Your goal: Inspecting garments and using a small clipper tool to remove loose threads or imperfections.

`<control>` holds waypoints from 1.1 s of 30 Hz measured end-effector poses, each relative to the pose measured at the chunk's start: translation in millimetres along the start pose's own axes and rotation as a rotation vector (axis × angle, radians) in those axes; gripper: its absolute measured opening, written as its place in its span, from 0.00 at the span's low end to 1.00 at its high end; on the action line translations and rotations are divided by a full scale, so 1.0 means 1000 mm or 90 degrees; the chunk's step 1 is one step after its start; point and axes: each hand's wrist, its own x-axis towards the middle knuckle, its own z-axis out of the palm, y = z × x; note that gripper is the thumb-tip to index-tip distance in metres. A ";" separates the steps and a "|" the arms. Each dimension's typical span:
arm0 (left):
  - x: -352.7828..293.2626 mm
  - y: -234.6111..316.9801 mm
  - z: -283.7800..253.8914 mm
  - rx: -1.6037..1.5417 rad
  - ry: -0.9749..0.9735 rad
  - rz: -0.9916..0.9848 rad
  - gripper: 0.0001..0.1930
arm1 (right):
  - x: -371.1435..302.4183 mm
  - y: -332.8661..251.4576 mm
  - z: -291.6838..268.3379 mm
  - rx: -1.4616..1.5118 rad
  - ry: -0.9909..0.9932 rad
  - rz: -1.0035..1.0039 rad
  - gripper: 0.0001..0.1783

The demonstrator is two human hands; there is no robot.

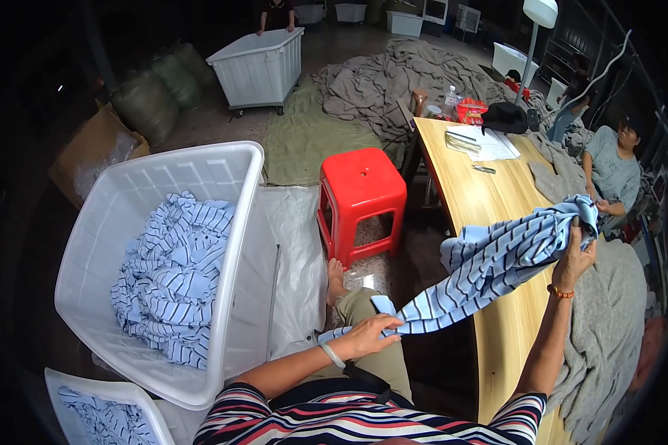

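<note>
A light-blue garment (490, 259) with dark stripes stretches slantwise between my two hands, over the left edge of the wooden table. My right hand (576, 259), raised over the table, is closed round its bunched upper end. Lower down, above my lap, my left hand (371, 335) pinches a narrow part of it; a short piece extends beyond those fingers toward my leg. Beside me on the left, a big white bin (234, 297) holds a heap of similar striped garments (174, 278). The garment's full shape is hidden by its folds.
A red plastic stool (364, 182) stands ahead, by the wooden table (460, 185). Papers (497, 147) and a black cap (505, 117) lie on the table. Grey fabric (608, 326) is heaped at right. A smaller bin (152, 415) sits lower left. Another person (614, 163) works beyond the table.
</note>
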 end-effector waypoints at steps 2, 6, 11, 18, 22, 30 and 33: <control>-0.003 -0.004 0.001 0.002 -0.002 -0.001 0.18 | 0.000 0.009 -0.004 -0.016 0.000 0.013 0.16; -0.007 -0.008 0.009 0.006 -0.029 -0.028 0.20 | -0.004 0.016 -0.009 -0.032 -0.015 0.041 0.17; 0.001 0.013 0.021 0.004 -0.067 -0.066 0.21 | -0.010 0.034 -0.022 -0.082 -0.074 0.055 0.14; 0.003 0.011 0.035 -0.027 -0.076 -0.092 0.25 | -0.073 0.095 -0.015 -0.134 -0.210 0.181 0.09; 0.033 0.056 0.030 0.028 0.096 0.001 0.47 | -0.081 0.088 -0.017 -0.054 -0.311 0.302 0.10; 0.065 0.091 0.033 0.041 0.269 0.124 0.66 | -0.107 -0.055 0.032 0.184 -0.603 0.312 0.12; 0.061 0.085 0.039 0.057 0.289 0.185 0.58 | -0.106 -0.082 0.042 0.159 -0.776 0.323 0.15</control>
